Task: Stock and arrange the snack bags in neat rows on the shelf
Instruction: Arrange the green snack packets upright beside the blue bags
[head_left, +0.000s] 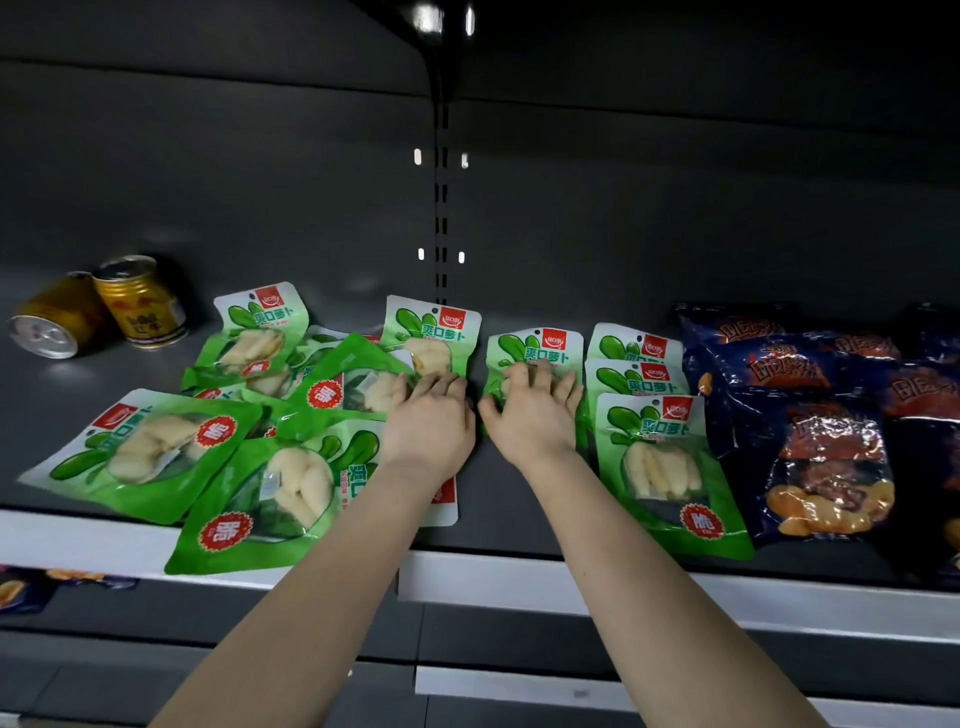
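Bags (652, 457) | on shelf (571, 582): loose pile left, row right | likely light, soft, slick film; grip sealed edge | left hand (427, 418), right hand (535, 410): fingers straight, each pressing one bag

Right of the slotted upright (440, 234), a green bag (535, 349) is pressed by the right hand (535, 415); in front of it, another bag (434, 332) (overlapped) by the left hand (428, 421).

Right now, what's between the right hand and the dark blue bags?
Head view: a column of three overlapping green snack bags separates the right hand from the dark blue bags.
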